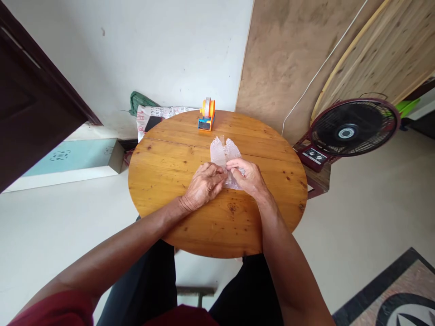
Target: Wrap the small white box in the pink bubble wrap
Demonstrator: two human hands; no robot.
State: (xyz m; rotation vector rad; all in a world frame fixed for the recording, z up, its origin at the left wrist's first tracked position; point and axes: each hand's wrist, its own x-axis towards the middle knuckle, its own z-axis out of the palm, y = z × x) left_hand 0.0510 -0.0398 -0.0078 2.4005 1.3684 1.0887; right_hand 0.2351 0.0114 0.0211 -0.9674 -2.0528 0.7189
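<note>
White wall (170, 50) and brown board (282, 50) back a round wooden desk (159, 167), its far rim close to the wall. Clear, crinkled wrap (218, 153) lies on the desk near its middle, straight in front of the person, probably so that both hands can reach it without stretching. The left hand (204, 183) is curled low over the near left part of the wrap, fingers bunched together; it seems to serve as a weight that stops the light sheet from sliding. The right hand (250, 177) comes in from the other side, thumb and forefinger bent toward each other in a narrow arch, their tips at the wrap near its middle, as if for fine fingering. Whether either hand pinches the plastic or only presses it, I cannot tell, since the fingers cover the contact. Far back, by the rim, an orange and blue tape dispenser (205, 115) stands upright, beyond the wrap and apart from the hands; there it likely leaves them room while staying within reach. To the right, a fan (346, 131) sits beside the desk, perhaps set low to blow across the room rather than over the light wrap.
</note>
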